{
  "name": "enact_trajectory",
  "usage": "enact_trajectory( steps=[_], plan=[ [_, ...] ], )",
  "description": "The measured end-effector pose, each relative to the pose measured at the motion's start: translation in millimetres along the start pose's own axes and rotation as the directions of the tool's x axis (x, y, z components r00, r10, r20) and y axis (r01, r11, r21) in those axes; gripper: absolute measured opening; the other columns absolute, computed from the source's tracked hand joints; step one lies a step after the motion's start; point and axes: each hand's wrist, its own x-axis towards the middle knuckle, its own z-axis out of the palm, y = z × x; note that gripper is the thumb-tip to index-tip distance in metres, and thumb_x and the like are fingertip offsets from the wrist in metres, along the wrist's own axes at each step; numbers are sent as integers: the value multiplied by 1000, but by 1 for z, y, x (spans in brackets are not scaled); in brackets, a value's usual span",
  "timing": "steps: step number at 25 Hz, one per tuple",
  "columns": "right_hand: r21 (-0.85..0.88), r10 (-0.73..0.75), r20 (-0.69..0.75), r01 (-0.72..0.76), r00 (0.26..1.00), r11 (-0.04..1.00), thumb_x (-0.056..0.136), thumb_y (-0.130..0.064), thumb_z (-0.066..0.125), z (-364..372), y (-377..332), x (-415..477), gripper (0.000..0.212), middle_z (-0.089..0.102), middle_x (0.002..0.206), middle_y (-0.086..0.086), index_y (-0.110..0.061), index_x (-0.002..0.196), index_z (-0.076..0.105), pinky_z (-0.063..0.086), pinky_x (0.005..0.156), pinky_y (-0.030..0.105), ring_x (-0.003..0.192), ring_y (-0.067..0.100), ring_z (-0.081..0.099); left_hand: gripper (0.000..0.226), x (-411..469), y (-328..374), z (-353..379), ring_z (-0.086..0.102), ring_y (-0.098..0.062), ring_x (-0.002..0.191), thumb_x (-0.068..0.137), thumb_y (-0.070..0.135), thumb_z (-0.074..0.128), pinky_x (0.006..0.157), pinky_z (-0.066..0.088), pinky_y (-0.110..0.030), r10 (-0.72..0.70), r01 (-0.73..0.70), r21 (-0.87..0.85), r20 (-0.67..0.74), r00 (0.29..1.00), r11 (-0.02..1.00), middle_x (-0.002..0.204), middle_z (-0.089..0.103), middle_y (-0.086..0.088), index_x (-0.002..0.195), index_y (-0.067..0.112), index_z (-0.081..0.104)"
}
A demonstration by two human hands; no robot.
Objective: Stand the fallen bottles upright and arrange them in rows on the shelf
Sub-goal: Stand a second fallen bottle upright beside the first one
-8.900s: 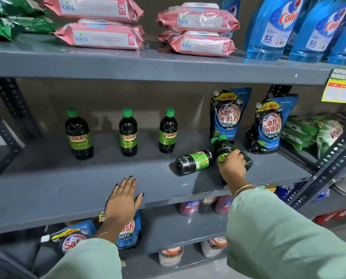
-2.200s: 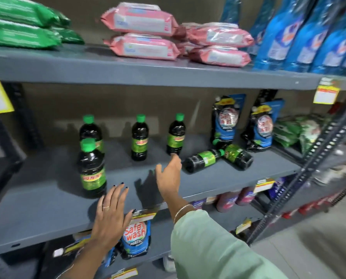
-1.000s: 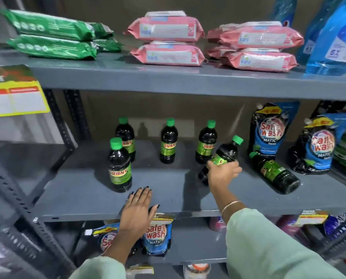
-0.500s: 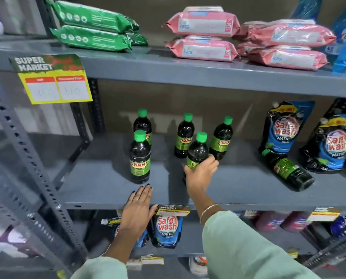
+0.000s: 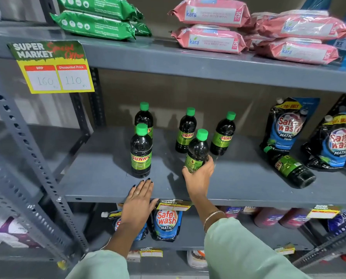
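My right hand (image 5: 199, 177) grips the lower part of a dark bottle with a green cap (image 5: 197, 147), held upright on the grey middle shelf (image 5: 238, 178). Three like bottles stand in a back row: left (image 5: 144, 117), middle (image 5: 186, 131), right (image 5: 224, 135). Another (image 5: 141, 152) stands in front of the left one. One bottle (image 5: 290, 168) lies on its side at the right, cap pointing back-left. My left hand (image 5: 138, 204) rests flat on the shelf's front edge, fingers spread, holding nothing.
Blue Safewash pouches (image 5: 289, 125) lean at the shelf's back right, just behind the fallen bottle. Pink wipe packs (image 5: 210, 40) and green packs (image 5: 91, 25) lie on the shelf above. A yellow price tag (image 5: 55, 71) hangs at upper left. More pouches (image 5: 167, 222) sit below.
My right hand picked a fallen bottle up from the right, carried it left and set it upright in front of the middle back bottle. My left hand stayed on the shelf edge.
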Motion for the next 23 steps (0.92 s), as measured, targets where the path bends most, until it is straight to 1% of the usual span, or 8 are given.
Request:
enact_trajectory(
  steps=[4, 8, 11, 13, 15, 18, 20, 23],
  plan=[
    [67, 86, 68, -91, 994, 994, 70, -7, 65, -2, 3, 3, 67, 54, 118, 8, -16, 129, 35, 52, 84, 42, 105, 29, 57, 78, 0, 0, 0, 59, -21, 108, 93, 50, -1, 86, 49, -43, -7, 7, -1, 8, 1000, 1000, 117, 64, -7, 115, 8, 61],
    [18, 53, 61, -54, 997, 998, 70, -11, 74, -2, 2, 3, 61, 50, 116, 8, -11, 121, 41, 48, 90, 42, 113, 27, 49, 77, -1, 0, 0, 59, -21, 108, 93, 50, -1, 86, 49, -43, -9, 9, -7, 4, 1000, 1000, 117, 64, -6, 116, 9, 60],
    [-12, 23, 83, -22, 996, 1000, 68, -18, 80, -2, 4, 4, 73, 47, 121, 9, -9, 127, 39, 42, 94, 36, 119, 21, 42, 77, -1, 0, -1, 60, -21, 107, 93, 50, -1, 85, 49, -43, -10, 11, -6, 2, 1000, 1000, 117, 65, -6, 115, 9, 61],
    [31, 19, 102, -22, 995, 999, 67, -16, 78, -1, 7, 4, 74, 47, 122, 7, -12, 129, 36, 45, 96, 38, 118, 23, 45, 77, -1, 0, -1, 60, -21, 107, 93, 50, 0, 85, 49, -43, -9, 9, -7, 3, 1000, 1000, 117, 65, -6, 115, 9, 61],
    [79, 47, 118, -56, 992, 995, 67, -14, 71, 0, 9, 3, 69, 52, 117, 6, -17, 127, 36, 51, 90, 44, 110, 25, 54, 77, -1, -1, 0, 59, -21, 108, 93, 51, 0, 86, 48, -43, -6, 6, -8, 0, 1000, 1000, 118, 64, -6, 116, 9, 60],
    [86, 87, 143, -100, 986, 991, 69, -12, 70, 0, 7, 3, 63, 58, 110, 6, -20, 123, 37, 51, 81, 39, 101, 27, 60, 76, -1, -1, 0, 59, -21, 108, 93, 51, 0, 86, 48, -43, -6, 6, -8, -5, 1000, 1000, 118, 64, -6, 116, 9, 60],
    [53, 72, 101, -77, 992, 996, 68, -14, 76, 0, 4, 3, 62, 54, 112, 6, -16, 119, 41, 49, 84, 37, 108, 26, 55, 77, -1, -1, 0, 59, -21, 108, 93, 50, 0, 86, 48, -44, -3, 3, -12, -1, 1000, 1000, 118, 64, -6, 116, 9, 60],
    [-65, 60, 75, -55, 995, 996, 67, -21, 81, 1, 3, 2, 82, 45, 124, 11, -7, 133, 35, 43, 95, 40, 123, 25, 38, 78, -1, -1, -1, 60, -21, 107, 93, 50, -1, 84, 50, -44, -2, 2, -8, -4, 1000, 1000, 116, 65, -6, 114, 9, 62]
  ],
)
